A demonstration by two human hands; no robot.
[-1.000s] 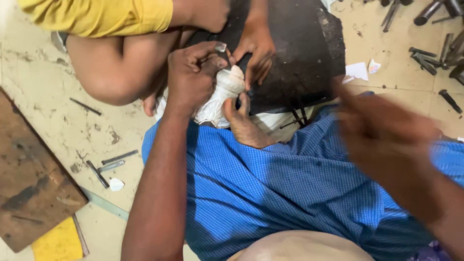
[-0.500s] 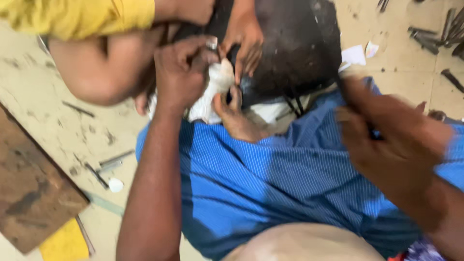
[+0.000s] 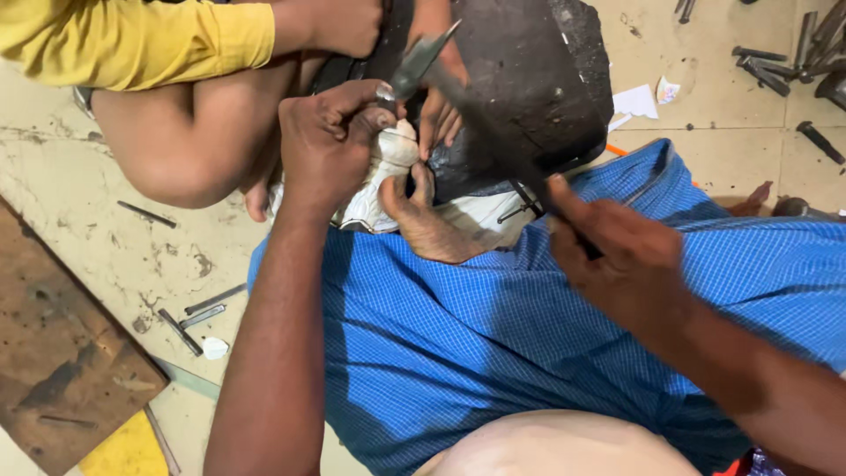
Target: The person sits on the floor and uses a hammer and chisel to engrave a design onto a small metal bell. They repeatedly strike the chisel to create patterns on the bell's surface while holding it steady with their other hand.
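- The hammer is in the right hand — the fingers wrap tight round the lower end of its dark handle, which runs up and to the left across the dark block to a metal head near the top of the view.
- By its look the hammer is stiff and head-heavy, so a grip low on the handle — where the hand has it — gives the most swing; the head itself looks hard and smooth, a poor place to hold.
- The left hand is clenched over a small metal tool, only its top showing above the knuckles, with the fist pressed on a wad of white cloth.
- That tool seems thin, rigid and easy to slip, so a full fist close under its top suits it; the cloth is soft and gives under pressure.
- The left forearm reaches straight up the frame, the right one comes in from the lower right, both over a blue checked garment.
- A second person in a yellow sleeve has fingers resting on the block just beside the tool.
- Loose metal rods lie on the floor.
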